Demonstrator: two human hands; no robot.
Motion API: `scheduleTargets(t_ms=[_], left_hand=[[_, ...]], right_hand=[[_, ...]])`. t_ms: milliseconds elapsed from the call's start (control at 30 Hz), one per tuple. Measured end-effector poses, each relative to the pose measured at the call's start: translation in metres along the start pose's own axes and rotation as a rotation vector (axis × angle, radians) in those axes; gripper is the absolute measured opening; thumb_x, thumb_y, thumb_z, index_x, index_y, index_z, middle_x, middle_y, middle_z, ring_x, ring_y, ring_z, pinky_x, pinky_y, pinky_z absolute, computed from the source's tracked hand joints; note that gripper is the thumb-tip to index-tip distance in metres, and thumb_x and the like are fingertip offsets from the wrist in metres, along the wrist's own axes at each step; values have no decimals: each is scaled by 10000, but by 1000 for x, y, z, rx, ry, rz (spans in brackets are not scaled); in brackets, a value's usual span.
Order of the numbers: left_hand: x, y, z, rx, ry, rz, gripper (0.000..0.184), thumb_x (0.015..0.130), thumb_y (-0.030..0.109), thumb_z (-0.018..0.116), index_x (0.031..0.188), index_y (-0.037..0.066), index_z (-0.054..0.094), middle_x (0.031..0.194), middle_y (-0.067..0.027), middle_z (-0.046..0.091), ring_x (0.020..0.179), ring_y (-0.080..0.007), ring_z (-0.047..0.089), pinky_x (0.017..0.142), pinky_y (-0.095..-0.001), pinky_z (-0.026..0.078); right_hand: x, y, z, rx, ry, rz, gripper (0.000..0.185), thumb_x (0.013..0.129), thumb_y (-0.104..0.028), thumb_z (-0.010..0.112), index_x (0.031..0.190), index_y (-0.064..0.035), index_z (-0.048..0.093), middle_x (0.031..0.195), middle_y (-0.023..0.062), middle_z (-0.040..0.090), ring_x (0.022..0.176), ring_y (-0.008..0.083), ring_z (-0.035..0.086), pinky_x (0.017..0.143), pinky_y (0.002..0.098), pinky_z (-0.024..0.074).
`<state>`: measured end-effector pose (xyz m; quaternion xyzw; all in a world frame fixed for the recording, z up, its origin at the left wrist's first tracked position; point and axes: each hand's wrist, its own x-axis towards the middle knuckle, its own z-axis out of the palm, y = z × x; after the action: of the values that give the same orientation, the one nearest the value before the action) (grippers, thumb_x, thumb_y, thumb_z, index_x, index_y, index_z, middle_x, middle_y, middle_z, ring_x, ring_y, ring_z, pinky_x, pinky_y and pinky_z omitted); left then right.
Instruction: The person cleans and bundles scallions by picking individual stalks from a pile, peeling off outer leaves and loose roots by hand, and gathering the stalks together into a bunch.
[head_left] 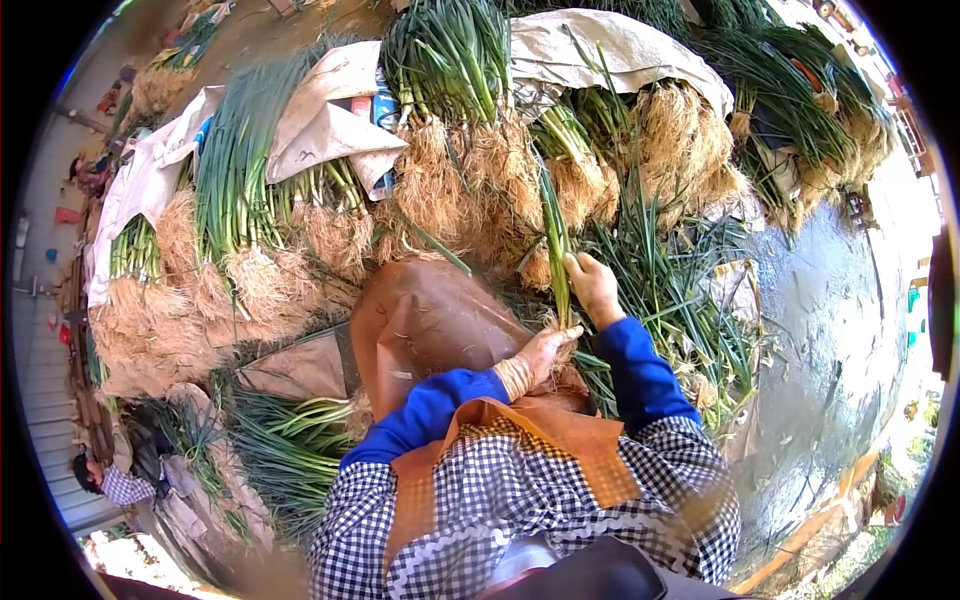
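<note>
Grey glossy ground, sacking, held stalk

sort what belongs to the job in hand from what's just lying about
Seems part of the job:
- green stalk, lower end in the left hand
- right hand, close against the stalk
- rooted bundles
- brown cover over the lap

Seems just lying about:
- flat brown sheet at left
- red item, far left
</note>
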<state>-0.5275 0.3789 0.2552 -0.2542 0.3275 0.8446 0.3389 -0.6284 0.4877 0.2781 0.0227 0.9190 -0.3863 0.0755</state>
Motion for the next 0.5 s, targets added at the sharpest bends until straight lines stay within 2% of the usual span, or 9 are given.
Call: scheduleTargets(t_ms=[67,100,167,200,233,300,367,433,500], left_hand=[[-5,9,3,61,-13,32,166,862,110,539,1028,126,541,775,24,536,593,-79,475,506,-204,412],[-10,7,4,114,-18,52,179,849,98,545,1025,130,541,765,27,538,578,-77,466,492,-206,406],[-17,12,12,136,130,32,162,838,45,512,983,114,527,693,10,522,508,-72,432,406,-199,344],[-5,4,-6,133,98,55,181,831,52,531,1007,90,511,729,-23,545,531,-90,457,440,-208,369],[8,-4,-24,135,62,78,215,823,60,549,1030,66,494,765,-57,568,554,-109,482,473,-217,393],[2,-4,-18,154,63,128,174,852,83,545,1014,81,482,742,-65,580,478,-80,434,392,-191,334],[-5,1,-8,125,-32,156,163,888,104,503,1044,63,524,739,-71,596,460,-61,424,410,-178,367],[-9,3,-3,141,-33,142,187,896,111,495,1074,60,519,753,-68,598,466,-61,431,412,-177,367],[-15,5,-4,194,-25,109,235,911,127,481,1133,56,508,781,-60,601,480,-61,444,415,-175,368]], right_hand=[[-37,2,-16,479,-177,135,321,883,-341,501,734,-62,554,579,16,513,483,140,463,466,301,378],[-63,6,-38,770,-468,170,299,894,-338,505,761,-73,549,588,-57,434,498,62,371,442,227,291],[-101,15,-89,655,-807,66,261,886,-321,532,776,-84,546,590,-64,412,504,52,359,448,219,265],[-108,46,-101,555,-824,171,281,884,-322,531,763,-72,566,593,-48,462,511,57,397,457,222,291],[-115,77,-107,615,-612,302,299,875,-321,540,747,-54,584,613,-14,532,532,67,459,481,219,341],[-92,143,-111,-90,-461,460,294,861,-329,553,928,-50,618,722,23,602,648,129,568,574,257,451],[-65,157,-81,-682,-140,117,345,863,-365,553,1033,-69,599,842,36,622,746,146,587,623,273,477],[-32,71,-58,399,-213,262,398,859,-392,559,1041,-39,589,932,56,622,807,138,585,663,275,487],[3,23,-25,534,-283,184,419,860,-393,558,1019,-6,589,910,62,626,794,132,581,668,270,484]])
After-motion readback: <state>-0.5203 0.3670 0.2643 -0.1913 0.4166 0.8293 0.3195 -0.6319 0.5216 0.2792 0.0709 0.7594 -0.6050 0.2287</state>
